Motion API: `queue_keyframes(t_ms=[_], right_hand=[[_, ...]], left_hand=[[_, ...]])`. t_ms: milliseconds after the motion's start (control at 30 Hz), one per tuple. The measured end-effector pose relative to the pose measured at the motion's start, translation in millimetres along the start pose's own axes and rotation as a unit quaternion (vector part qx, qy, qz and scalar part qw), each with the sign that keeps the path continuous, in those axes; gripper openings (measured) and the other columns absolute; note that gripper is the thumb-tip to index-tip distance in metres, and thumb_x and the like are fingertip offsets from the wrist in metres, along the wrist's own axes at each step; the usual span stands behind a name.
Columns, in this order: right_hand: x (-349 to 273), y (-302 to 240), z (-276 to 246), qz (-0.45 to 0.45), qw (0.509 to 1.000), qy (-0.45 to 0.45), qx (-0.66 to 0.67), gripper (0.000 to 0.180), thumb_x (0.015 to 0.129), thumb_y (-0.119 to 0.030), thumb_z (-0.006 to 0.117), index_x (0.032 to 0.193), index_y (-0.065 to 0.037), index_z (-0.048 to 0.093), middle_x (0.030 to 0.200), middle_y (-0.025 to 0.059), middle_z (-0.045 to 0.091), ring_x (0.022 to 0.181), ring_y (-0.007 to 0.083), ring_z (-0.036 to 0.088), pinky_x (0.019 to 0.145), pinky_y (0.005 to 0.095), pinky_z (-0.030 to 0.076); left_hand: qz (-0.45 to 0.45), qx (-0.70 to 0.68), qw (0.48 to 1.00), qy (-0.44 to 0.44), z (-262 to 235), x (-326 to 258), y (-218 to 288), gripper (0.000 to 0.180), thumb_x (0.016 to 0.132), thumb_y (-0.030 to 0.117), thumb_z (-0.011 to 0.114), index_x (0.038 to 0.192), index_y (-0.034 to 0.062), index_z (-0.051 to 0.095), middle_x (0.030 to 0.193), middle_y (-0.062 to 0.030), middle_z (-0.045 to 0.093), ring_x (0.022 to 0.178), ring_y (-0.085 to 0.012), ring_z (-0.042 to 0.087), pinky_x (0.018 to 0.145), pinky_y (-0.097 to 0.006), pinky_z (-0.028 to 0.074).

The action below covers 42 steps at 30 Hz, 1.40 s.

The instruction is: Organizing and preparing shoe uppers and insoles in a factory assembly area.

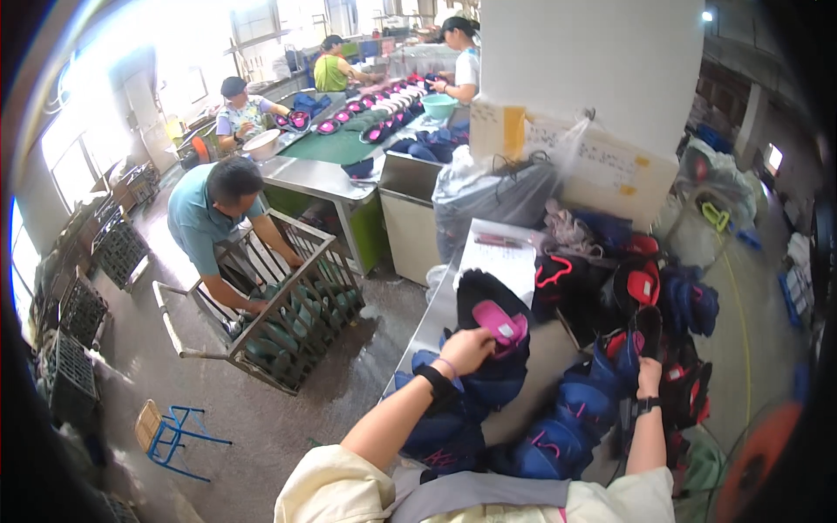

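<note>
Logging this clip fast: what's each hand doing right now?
Left hand: closed on the black and pink shoe piece.
Right hand: gripping a black shoe piece.

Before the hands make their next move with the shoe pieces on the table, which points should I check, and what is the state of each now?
1. Left hand has contact with the pink and dark shoe piece: ok, it rests on it.
2. Right hand has contact with a black piece: ok, but the grip is hidden.
3. Fingers firmly closed: cannot tell.
4. Free table surface between the hands: ok, a bare strip shows.
5. Blue pieces stacked tidily: not ok, loose heap.
6. Other people away from the table: ok, the nearest person bends over a metal cart.
</note>
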State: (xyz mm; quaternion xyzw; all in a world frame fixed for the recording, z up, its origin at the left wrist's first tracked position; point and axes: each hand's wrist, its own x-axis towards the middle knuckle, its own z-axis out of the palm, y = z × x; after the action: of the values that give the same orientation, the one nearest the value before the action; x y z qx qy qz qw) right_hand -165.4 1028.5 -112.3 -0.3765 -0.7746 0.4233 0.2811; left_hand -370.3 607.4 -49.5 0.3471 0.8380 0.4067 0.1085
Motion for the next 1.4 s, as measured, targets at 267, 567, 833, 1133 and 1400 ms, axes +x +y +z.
queue_keyframes(t_ms=[267, 567, 833, 1133, 1400], right_hand=[[-10, -76, 47, -0.008, 0.966, -0.129, 0.226, 0.015, 0.087, -0.010, 0.051, 0.079, -0.001, 0.059, 0.074, 0.0037, 0.059, 0.068, 0.0105, 0.053, 0.065, 0.0235, 0.042], [-21, -100, 74, -0.114, 0.982, -0.104, -0.111, 0.045, 0.080, -0.013, 0.054, 0.121, -0.004, 0.037, 0.085, 0.0116, 0.060, 0.077, 0.0237, 0.059, 0.067, 0.0332, 0.046], [-127, -203, 175, -0.222, 0.872, -0.434, 0.047, 0.033, 0.077, -0.014, 0.063, 0.108, -0.005, 0.057, 0.083, 0.0105, 0.054, 0.073, 0.0193, 0.057, 0.066, 0.0295, 0.047], [-134, -215, 195, -0.331, 0.877, -0.345, 0.044, 0.010, 0.074, -0.008, 0.066, 0.076, 0.001, 0.063, 0.070, 0.0062, 0.050, 0.059, 0.0173, 0.050, 0.055, 0.0288, 0.041], [-128, -223, 197, -0.044, 0.908, -0.328, 0.255, 0.014, 0.081, -0.003, 0.059, 0.069, -0.001, 0.052, 0.067, 0.0004, 0.052, 0.056, 0.0064, 0.048, 0.054, 0.0216, 0.041]], left_hand=[[-0.089, -0.085, 0.992, -0.005, -16, -13, -21, 0.017, 0.084, 0.017, 0.056, 0.091, 0.0030, 0.062, 0.068, -0.0052, 0.061, 0.044, -0.0122, 0.055, 0.045, -0.027, 0.046], [-0.116, -0.067, 0.991, 0.017, -24, -5, 14, 0.020, 0.082, 0.021, 0.058, 0.092, 0.0048, 0.064, 0.068, -0.0148, 0.063, 0.049, -0.0229, 0.061, 0.055, -0.031, 0.048], [0.062, 0.037, 0.993, 0.097, -15, -15, 15, 0.013, 0.073, 0.013, 0.065, 0.082, 0.0036, 0.067, 0.073, -0.0091, 0.062, 0.062, -0.0213, 0.061, 0.059, -0.030, 0.048], [0.021, -0.158, 0.981, 0.107, -25, -21, 25, 0.015, 0.078, 0.007, 0.062, 0.093, 0.0039, 0.064, 0.087, -0.0050, 0.063, 0.067, -0.0149, 0.060, 0.061, -0.029, 0.047], [0.041, 0.129, 0.980, -0.144, -18, 1, 5, 0.035, 0.078, 0.029, 0.062, 0.107, 0.0087, 0.059, 0.092, -0.0142, 0.063, 0.088, -0.0323, 0.060, 0.076, -0.039, 0.048]])
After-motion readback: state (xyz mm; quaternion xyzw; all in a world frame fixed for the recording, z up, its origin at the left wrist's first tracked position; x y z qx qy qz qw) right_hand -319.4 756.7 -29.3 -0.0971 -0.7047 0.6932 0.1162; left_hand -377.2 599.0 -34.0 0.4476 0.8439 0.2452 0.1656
